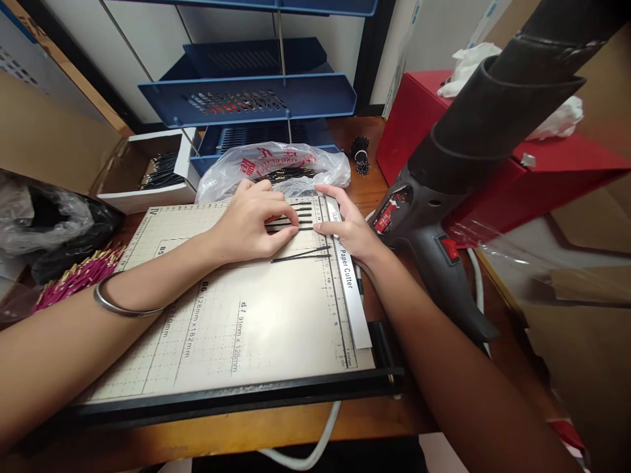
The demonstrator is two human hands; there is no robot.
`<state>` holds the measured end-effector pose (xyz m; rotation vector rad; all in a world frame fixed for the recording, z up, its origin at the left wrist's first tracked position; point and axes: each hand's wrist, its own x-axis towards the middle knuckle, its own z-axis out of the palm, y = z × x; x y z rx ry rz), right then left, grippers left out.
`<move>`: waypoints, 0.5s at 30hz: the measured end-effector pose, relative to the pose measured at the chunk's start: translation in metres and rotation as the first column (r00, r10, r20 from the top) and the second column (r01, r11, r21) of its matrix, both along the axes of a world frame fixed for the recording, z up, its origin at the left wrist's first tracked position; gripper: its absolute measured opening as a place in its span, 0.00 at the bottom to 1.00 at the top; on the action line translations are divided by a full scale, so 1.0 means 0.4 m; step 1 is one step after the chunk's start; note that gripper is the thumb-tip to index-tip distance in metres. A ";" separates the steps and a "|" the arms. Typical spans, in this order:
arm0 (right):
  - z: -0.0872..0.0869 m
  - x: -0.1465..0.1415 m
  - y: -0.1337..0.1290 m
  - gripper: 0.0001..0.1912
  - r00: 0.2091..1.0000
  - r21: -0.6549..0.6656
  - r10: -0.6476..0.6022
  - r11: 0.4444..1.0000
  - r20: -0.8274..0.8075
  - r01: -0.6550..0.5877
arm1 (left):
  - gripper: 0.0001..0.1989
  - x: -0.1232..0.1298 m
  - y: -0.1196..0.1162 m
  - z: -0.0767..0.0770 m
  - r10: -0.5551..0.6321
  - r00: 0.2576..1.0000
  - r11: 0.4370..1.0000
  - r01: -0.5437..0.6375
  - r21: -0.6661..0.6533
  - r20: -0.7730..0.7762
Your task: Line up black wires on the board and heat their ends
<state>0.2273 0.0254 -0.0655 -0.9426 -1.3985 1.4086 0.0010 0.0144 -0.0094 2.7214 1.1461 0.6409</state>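
A cream paper cutter board [290,315] printed with size lines lies under both hands. Several short black cords [305,215] are lined up across its upper right part, partly hidden by my left hand [256,220]. That hand is curled over them, thumb and index finger nearly together at one cord. My right hand [351,230] rests at the board's right edge by the white ruler strip [352,295], thumb and index finger spread apart. Its thumb tip touches the end of a cord. Two more black cords [300,254] lie loose just below, forming a narrow V.
Behind the board sit a plastic bag [221,172] of dark cords, a blue rack [315,92] and a white box [148,197]. Magenta cords [81,276] lie at left. A heat gun [424,197] and red box [409,112] crowd the right. A bundle [361,156] lies behind.
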 end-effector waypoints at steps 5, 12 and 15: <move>0.001 -0.001 -0.001 0.40 1.000 -0.013 -0.002 1.000 -0.020 0.001 | 0.12 -0.001 0.002 -0.003 0.000 1.000 1.000 0.000 0.006 0.007; 0.008 -0.005 -0.005 0.40 0.999 -0.057 -0.020 0.998 -0.029 0.019 | 0.12 -0.001 -0.002 -0.002 -0.017 0.999 0.999 0.014 0.050 0.047; 0.006 -0.007 -0.006 0.40 0.999 -0.049 -0.021 0.999 -0.034 0.019 | 0.13 0.002 -0.008 -0.001 -0.101 0.992 0.991 0.095 0.091 0.072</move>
